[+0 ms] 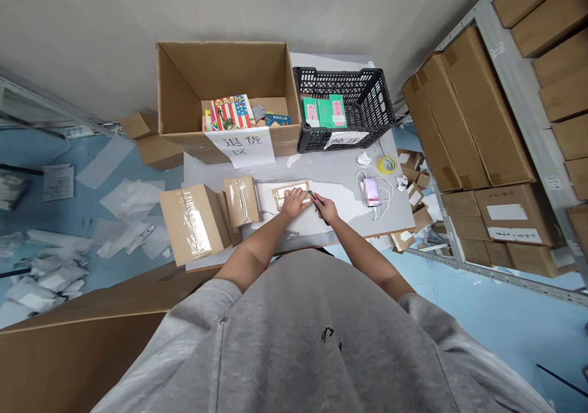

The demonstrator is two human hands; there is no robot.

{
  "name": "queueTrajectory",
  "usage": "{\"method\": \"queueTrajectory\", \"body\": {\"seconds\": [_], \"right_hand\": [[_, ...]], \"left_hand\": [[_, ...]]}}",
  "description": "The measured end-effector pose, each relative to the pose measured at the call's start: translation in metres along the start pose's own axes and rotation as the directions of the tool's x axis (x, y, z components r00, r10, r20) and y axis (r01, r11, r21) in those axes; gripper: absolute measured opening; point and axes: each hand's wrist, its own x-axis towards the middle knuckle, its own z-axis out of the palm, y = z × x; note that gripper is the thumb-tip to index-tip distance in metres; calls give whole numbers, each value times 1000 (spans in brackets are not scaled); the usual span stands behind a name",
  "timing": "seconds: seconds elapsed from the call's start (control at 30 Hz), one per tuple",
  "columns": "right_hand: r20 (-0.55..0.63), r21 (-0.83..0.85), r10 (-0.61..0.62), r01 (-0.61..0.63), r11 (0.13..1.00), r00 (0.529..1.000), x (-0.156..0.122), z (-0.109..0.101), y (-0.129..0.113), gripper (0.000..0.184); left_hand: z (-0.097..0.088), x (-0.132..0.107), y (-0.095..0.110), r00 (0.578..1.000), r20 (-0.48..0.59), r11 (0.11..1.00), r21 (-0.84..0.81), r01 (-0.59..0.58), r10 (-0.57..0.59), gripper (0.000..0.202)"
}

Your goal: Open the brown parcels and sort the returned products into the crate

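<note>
We judge the small taped package (278, 197) light and fairly stiff, its tape slick; the long edges offer the best hold. It lies on the tabletop (316, 165) beneath our outspread left hand (294, 203), between nine and ten o'clock from our right hand (327, 209), which grips a black tool (314, 198).

Left grip (294, 203) atop small package (278, 197), dark tool (314, 199) in right grip (326, 209)
</note>
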Motion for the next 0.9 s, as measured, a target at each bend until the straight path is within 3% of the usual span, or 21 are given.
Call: {"method": "queueTrajectory", "body": {"seconds": [0.27, 0.4, 0.6, 0.9], "right_hand": [[2, -233, -22, 22, 972, 1000, 4, -15, 4, 42], [0, -257, -18, 17, 966, 1000, -2, -19, 3, 41], [17, -152, 22, -19, 988, 1000, 8, -10, -4, 43], [-85, -289, -74, 46, 956, 994, 9, -21, -10, 28]], "left_hand": [[3, 4, -3, 999, -23, 999, -16, 36, -36, 39], [1, 4, -3, 999, -12, 999, -20, 33, -33, 39], [3, 3, -3, 1000, 0, 1000, -1, 10, -10, 39], [5, 8, -4, 999, -27, 999, -18, 38, -39, 36]]}}
